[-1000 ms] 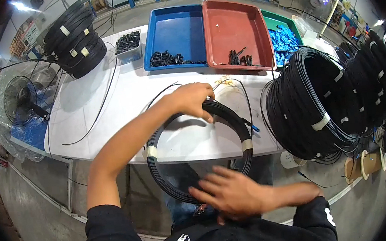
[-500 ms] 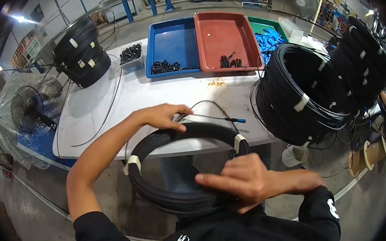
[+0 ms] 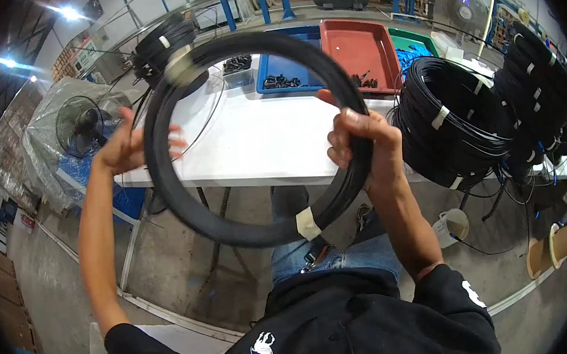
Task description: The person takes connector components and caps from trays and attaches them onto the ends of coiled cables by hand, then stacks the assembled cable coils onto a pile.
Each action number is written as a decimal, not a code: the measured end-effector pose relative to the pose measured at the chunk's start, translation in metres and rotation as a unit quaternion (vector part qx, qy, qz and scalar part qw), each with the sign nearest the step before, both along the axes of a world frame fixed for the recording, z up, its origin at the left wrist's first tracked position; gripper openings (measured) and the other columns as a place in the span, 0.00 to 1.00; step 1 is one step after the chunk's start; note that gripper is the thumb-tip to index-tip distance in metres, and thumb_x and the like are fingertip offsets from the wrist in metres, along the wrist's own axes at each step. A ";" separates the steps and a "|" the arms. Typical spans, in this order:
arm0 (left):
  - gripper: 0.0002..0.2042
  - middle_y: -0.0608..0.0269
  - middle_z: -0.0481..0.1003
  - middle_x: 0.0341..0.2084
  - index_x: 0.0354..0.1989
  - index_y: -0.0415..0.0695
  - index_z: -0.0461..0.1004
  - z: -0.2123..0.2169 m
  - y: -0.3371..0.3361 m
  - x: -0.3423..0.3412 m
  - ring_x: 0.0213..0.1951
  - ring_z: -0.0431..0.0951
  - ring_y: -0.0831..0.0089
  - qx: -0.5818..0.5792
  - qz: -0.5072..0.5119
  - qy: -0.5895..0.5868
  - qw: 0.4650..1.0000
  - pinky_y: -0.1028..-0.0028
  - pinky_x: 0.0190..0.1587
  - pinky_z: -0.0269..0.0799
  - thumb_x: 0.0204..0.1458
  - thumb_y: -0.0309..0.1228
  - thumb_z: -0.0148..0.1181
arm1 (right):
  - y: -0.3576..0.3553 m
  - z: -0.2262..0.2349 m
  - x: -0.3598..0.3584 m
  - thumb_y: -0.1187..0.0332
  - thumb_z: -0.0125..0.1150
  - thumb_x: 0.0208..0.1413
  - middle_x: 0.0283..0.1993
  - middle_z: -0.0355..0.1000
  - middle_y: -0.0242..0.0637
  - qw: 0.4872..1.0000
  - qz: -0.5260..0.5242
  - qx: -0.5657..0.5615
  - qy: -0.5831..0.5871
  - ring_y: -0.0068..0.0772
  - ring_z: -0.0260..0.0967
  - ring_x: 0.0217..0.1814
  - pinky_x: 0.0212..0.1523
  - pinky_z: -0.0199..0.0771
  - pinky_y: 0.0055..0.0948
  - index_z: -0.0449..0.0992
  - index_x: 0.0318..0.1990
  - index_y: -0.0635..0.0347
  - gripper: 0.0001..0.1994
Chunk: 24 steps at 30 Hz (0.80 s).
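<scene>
A large ring-shaped coil of black cable (image 3: 211, 234) is held up in front of me, above the table's near edge. Pale tape bands wrap it at the lower right and upper left; the upper one is blurred. My right hand (image 3: 367, 136) is closed round the coil's right side, thumb on the near face. At its left side, my left hand (image 3: 126, 147) has its fingers spread, some reaching behind the ring and showing inside it. The left hand is slightly blurred and does not grip the coil.
On the white table (image 3: 259, 135) stand a blue tray (image 3: 264, 87) and a red tray (image 3: 359, 42) with black parts, and a green tray (image 3: 402, 35) with blue parts. Stacked cable coils (image 3: 454, 121) rise at the right. A caged fan (image 3: 83, 124) stands left, a white bucket (image 3: 451, 226) below.
The coil has been raised from the table's near edge and tilted up. My right hand has taken hold of its right side; my left hand has let go of its top and moved left.
</scene>
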<state>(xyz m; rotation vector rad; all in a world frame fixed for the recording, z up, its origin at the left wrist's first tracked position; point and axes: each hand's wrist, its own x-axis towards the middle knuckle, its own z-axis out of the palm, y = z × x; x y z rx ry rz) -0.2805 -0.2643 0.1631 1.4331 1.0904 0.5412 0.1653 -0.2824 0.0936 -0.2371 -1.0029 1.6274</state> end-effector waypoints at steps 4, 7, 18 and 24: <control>0.58 0.48 0.64 0.65 0.75 0.50 0.46 -0.004 -0.034 0.011 0.58 0.74 0.58 0.228 0.041 -0.077 0.970 0.60 0.56 0.72 0.42 0.83 0.30 | 0.018 -0.038 0.011 0.59 0.59 0.58 0.18 0.60 0.26 0.989 -0.044 -0.118 0.073 0.22 0.56 0.17 0.20 0.57 0.25 0.71 0.57 0.64 0.23; 0.52 0.49 0.61 0.67 0.76 0.52 0.38 -0.059 -0.044 0.056 0.56 0.75 0.61 0.212 0.068 -0.119 0.967 0.66 0.52 0.75 0.51 0.71 0.50 | 0.024 -0.073 0.022 0.57 0.58 0.60 0.19 0.60 0.27 0.980 -0.096 -0.155 0.074 0.24 0.56 0.19 0.21 0.57 0.28 0.69 0.59 0.63 0.24; 0.38 0.44 0.66 0.62 0.69 0.35 0.55 -0.209 0.003 0.201 0.64 0.65 0.48 0.336 0.288 0.255 0.860 0.57 0.65 0.58 0.59 0.50 0.59 | 0.005 -0.136 0.034 0.59 0.59 0.60 0.19 0.56 0.25 0.894 -0.319 -0.297 0.102 0.23 0.53 0.19 0.23 0.56 0.27 0.70 0.56 0.60 0.20; 0.32 0.49 0.53 0.67 0.64 0.40 0.56 -0.226 -0.050 0.211 0.68 0.53 0.52 0.433 0.480 0.127 0.753 0.55 0.66 0.49 0.58 0.44 0.60 | -0.011 -0.148 0.012 0.57 0.59 0.62 0.21 0.62 0.28 0.855 -0.320 -0.362 0.187 0.26 0.59 0.23 0.29 0.62 0.30 0.72 0.51 0.52 0.15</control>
